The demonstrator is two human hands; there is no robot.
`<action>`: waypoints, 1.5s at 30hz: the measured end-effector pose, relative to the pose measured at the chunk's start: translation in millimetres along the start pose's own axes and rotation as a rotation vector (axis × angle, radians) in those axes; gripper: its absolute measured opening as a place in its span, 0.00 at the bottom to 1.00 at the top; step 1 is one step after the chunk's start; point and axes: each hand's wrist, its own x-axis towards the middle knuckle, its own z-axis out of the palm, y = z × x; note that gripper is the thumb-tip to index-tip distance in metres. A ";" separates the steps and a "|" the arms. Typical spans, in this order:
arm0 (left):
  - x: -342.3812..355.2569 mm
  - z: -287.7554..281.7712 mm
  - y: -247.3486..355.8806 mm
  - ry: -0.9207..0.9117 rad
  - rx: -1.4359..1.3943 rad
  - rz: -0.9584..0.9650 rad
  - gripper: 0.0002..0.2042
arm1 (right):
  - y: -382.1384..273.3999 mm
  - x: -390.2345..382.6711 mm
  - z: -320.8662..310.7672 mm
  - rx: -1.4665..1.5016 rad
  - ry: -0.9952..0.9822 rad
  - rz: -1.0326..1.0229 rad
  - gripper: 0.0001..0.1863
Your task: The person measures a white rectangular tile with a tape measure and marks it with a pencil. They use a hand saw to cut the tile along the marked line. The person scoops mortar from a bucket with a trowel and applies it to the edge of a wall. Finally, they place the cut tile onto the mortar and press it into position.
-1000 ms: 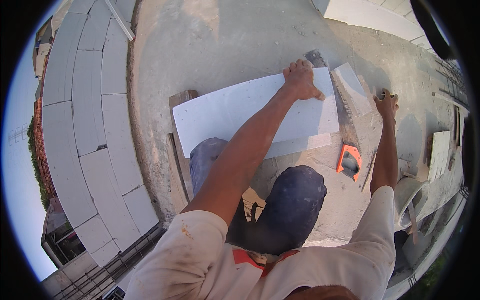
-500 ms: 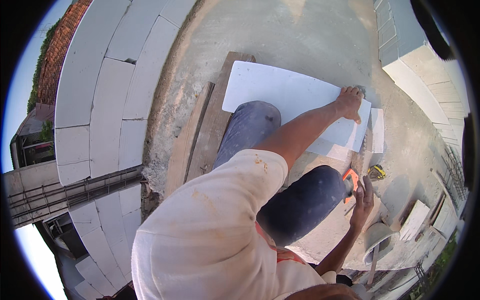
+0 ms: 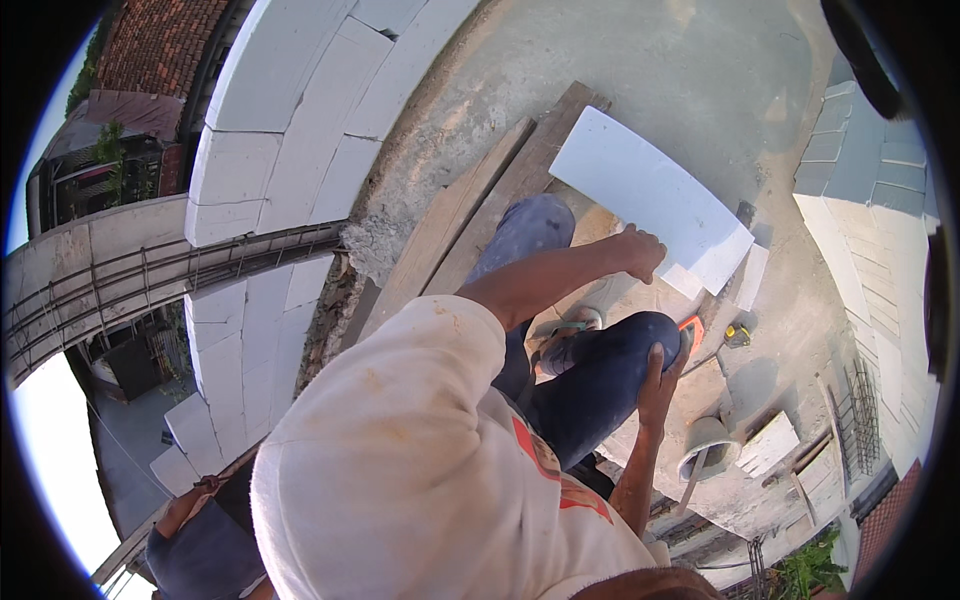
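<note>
A pale rectangular block [image 3: 655, 190] lies across wooden planks [image 3: 525, 170] in front of my knees. At its near edge, my left hand [image 3: 640, 252] is closed with fingers curled; what they hold, if anything, is hidden. My right hand [image 3: 665, 382] is against the side of my right knee, its thumb and fingers apart. Just beyond that knee shows the orange handle [image 3: 692, 326] of a tool, mostly hidden. A yellow and black tape measure [image 3: 737, 335] lies on the floor to its right. Smaller pale pieces [image 3: 752, 278] sit by the block's right end.
A pale block wall [image 3: 300, 120] rises on the left, with exposed rebar [image 3: 130, 290] below. A bucket [image 3: 708, 445] with a stick stands at the lower right, near a white offcut [image 3: 770, 445]. Another person's arm [image 3: 180, 512] shows at lower left. More blocks [image 3: 860, 230] line the right.
My left hand has left the block's far right corner and drawn back to its near edge, fingers curling. My right hand has moved onto my knee. The whole view has turned.
</note>
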 end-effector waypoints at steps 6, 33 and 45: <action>-205.5 13.6 -0.2 0.260 0.108 -0.296 0.30 | -56.6 -19.3 -14.3 -0.272 -0.349 0.169 0.42; -449.9 155.7 219.9 1.467 -1.741 -1.029 0.23 | -209.3 206.9 -119.4 -1.218 -1.339 -0.496 0.15; -358.4 285.9 315.4 1.253 -2.005 -1.411 0.12 | -362.8 27.4 88.7 -1.397 -1.468 -0.816 0.25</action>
